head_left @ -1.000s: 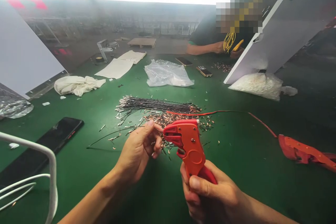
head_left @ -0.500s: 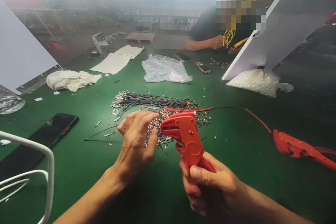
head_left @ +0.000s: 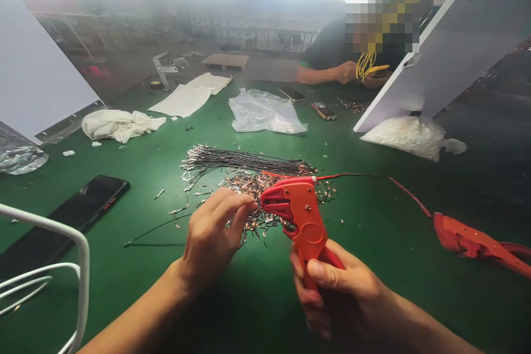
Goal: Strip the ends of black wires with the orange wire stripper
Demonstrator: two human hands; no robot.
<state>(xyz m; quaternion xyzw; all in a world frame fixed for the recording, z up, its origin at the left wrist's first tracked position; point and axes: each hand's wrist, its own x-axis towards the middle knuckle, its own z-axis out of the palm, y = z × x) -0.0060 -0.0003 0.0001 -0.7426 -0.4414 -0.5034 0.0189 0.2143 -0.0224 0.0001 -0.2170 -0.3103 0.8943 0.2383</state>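
One white tube [head_left: 84, 282] is curving down the left edge of the frame, crossing in front of a black phone [head_left: 70, 213] that is slanting up to the right. At lower left of centre, a thin black wire [head_left: 160, 226] is pointing its free tip to the lower left, its long axis rising gently rightward, its shadow falling on the green table [head_left: 145, 287] beneath. The left hand [head_left: 215, 224] is closing thumb and forefinger around the wire, whose inner end is hiding behind the fingers. Beyond, a bundle of black wires [head_left: 249, 160] is lying nearly level mid-frame, metal ends facing left, above a heap of copper-tipped scraps [head_left: 249, 182]. Right of centre, a red wire stripper [head_left: 307, 215] is aiming its nose left at those fingertips; its long axis is standing steeply, leaning leftward at the top. The right hand [head_left: 348, 287] is wrapping firmly around its handle. At upper right, a co-worker is holding yellow wires [head_left: 365, 68]. At far right, a second red tool [head_left: 477, 238] is pointing upper left.
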